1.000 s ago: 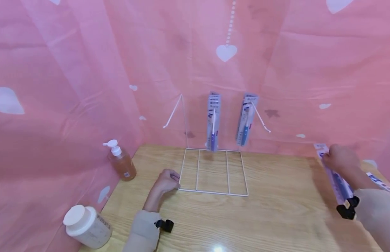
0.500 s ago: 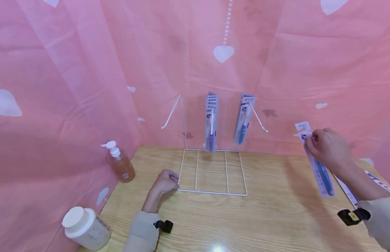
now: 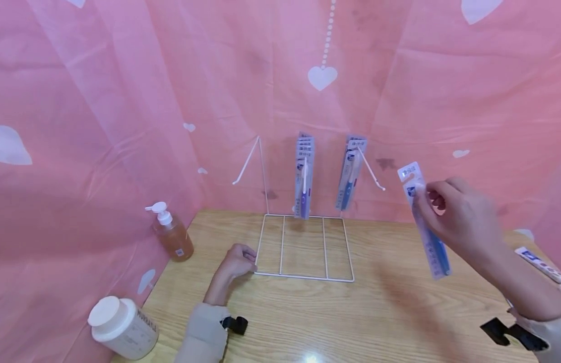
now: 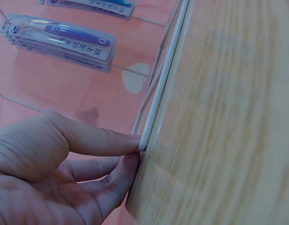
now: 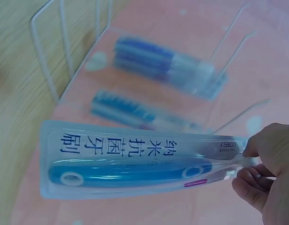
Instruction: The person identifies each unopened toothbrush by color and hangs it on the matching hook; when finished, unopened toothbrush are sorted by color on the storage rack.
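In the head view my right hand (image 3: 463,214) pinches a packaged blue toothbrush (image 3: 427,227) near its top, the pack hanging tilted above the table. The right wrist view shows the blue handle through the clear pack (image 5: 135,161). My left hand (image 3: 237,261) pinches the front left corner of a white wire display rack (image 3: 303,276), thumb and finger meeting at the wire (image 4: 151,122) in the left wrist view. From the rack's middle hook hang several purple toothbrush packs (image 3: 304,176); blue toothbrush packs (image 3: 350,171) hang from its right hook. The left hook (image 3: 246,161) carries nothing.
An amber pump bottle (image 3: 173,237) and a white lidded jar (image 3: 123,327) stand at the left of the wooden table (image 3: 375,322). A toothpaste box or tube (image 3: 541,264) lies at the right, beyond my right forearm. A pink curtain (image 3: 216,75) backs the table.
My right hand has carried the blue toothbrush pack up and left from the table's right side toward the rack. My left hand stays at the rack's corner.
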